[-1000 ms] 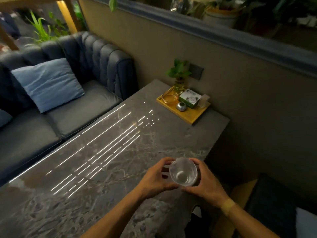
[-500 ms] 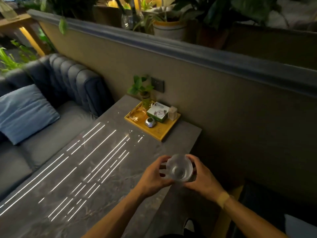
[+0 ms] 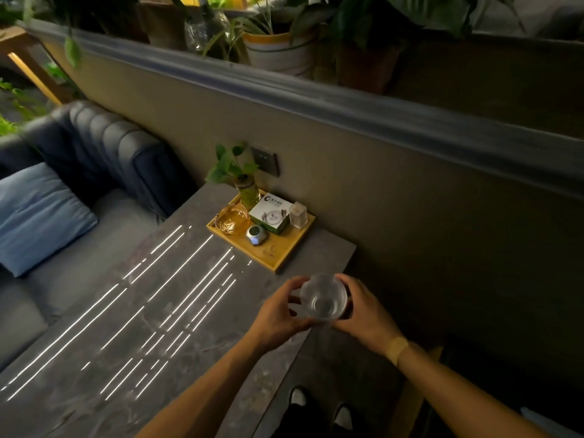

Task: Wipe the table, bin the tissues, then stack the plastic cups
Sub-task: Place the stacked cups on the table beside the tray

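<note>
A clear plastic cup, seen from above with its mouth up, is held between both hands near the right edge of the grey marble table. My left hand wraps its left side and my right hand wraps its right side. I cannot tell whether it is one cup or a stack. No tissues are in view.
A yellow tray sits at the table's far end by the wall, holding a small potted plant, a glass bowl, a white-green box and a small round device. A dark sofa with a blue cushion runs along the left.
The cup and both hands have moved forward, closer to the yellow tray. The view has tilted up, showing more of the wall and planters.
</note>
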{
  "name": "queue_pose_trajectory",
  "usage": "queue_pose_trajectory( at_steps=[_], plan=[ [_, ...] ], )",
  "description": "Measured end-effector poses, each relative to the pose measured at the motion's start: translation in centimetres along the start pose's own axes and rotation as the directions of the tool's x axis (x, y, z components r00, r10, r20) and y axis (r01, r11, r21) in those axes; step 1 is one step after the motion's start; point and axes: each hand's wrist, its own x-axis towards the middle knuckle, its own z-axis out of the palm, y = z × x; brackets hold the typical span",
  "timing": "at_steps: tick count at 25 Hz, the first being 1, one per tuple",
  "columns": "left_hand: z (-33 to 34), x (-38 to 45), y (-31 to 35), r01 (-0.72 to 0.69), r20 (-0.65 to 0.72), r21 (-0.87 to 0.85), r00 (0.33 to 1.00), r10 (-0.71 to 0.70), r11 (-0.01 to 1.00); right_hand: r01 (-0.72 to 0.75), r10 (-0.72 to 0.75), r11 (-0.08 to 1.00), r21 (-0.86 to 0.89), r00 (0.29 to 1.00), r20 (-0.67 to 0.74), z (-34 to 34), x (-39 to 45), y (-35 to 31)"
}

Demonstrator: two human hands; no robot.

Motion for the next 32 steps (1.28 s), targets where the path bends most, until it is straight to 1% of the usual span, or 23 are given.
queue_pose_trajectory(
  at_steps=[6, 8, 11, 14, 18, 19, 21, 22, 24, 25, 27, 29, 32],
  plan=[
    [-1.3, 4.2, -2.4, 0.095, 0.054, 0.028, 0.994, -0.096, 0.995, -0.093, 0.093, 0.996, 0.012, 0.996, -0.003, 2.7, 4.5, 1.2],
    [-1.5, 5.2, -3.4, 0.118, 0.063, 0.017, 0.991, -0.119, 0.993, -0.098, 0.098, 0.995, 0.022, 0.995, 0.001, 3.5, 5.6, 1.4],
    [-1.9, 6.4, -4.7, 0.134, 0.083, 0.0, 0.988, -0.134, 0.991, -0.095, 0.095, 0.995, 0.035, 0.996, 0.0, 4.1, 6.7, 1.5],
    [-2.1, 7.3, -5.8, 0.142, 0.103, -0.007, 0.985, -0.14, 0.99, -0.111, 0.111, 0.994, 0.01, 0.994, 0.003, 4.5, 7.5, 1.8],
    [-2.3, 7.7, -6.0, 0.132, 0.101, -0.021, 0.986, -0.129, 0.991, -0.125, 0.125, 0.992, 0.004, 0.992, 0.002, 4.7, 8.1, 1.9],
    [-2.3, 7.6, -6.0, 0.126, 0.101, -0.016, 0.987, -0.124, 0.992, -0.127, 0.127, 0.992, -0.02, 0.992, 0.011, 4.6, 8.0, 2.0],
    [-2.5, 7.1, -6.0, 0.083, 0.096, 0.009, 0.992, -0.084, 0.997, -0.108, 0.112, 0.986, -0.127, 0.993, 0.026, 4.4, 7.4, 2.1],
    [-2.5, 6.8, -6.1, 0.049, 0.092, 0.038, 0.994, -0.053, 0.998, -0.072, 0.077, 0.977, -0.202, 0.997, 0.018, 4.3, 7.0, 2.1],
    [-2.6, 5.9, -6.5, -0.03, 0.08, 0.159, 0.997, 0.017, 0.987, 0.034, -0.036, 0.927, -0.374, 0.999, 0.002, 4.3, 5.6, 2.1],
    [-2.6, 5.3, -6.7, -0.075, 0.08, 0.236, 0.995, 0.058, 0.969, 0.082, -0.084, 0.885, -0.458, 0.996, 0.016, 4.3, 4.9, 2.0],
    [-2.5, 4.0, -7.2, -0.179, 0.106, 0.368, 0.983, 0.15, 0.912, 0.15, -0.135, 0.798, -0.584, 0.988, 0.069, 4.4, 3.7, 2.0],
    [-2.3, 2.8, -7.8, -0.27, 0.143, 0.473, 0.963, 0.229, 0.839, 0.203, -0.165, 0.726, -0.657, 0.979, 0.121, 4.5, 2.9, 2.1],
    [-2.0, 1.5, -8.4, -0.328, 0.198, 0.581, 0.945, 0.262, 0.745, 0.242, -0.177, 0.649, -0.721, 0.97, 0.167, 4.7, 2.0, 2.2]
  ],
)
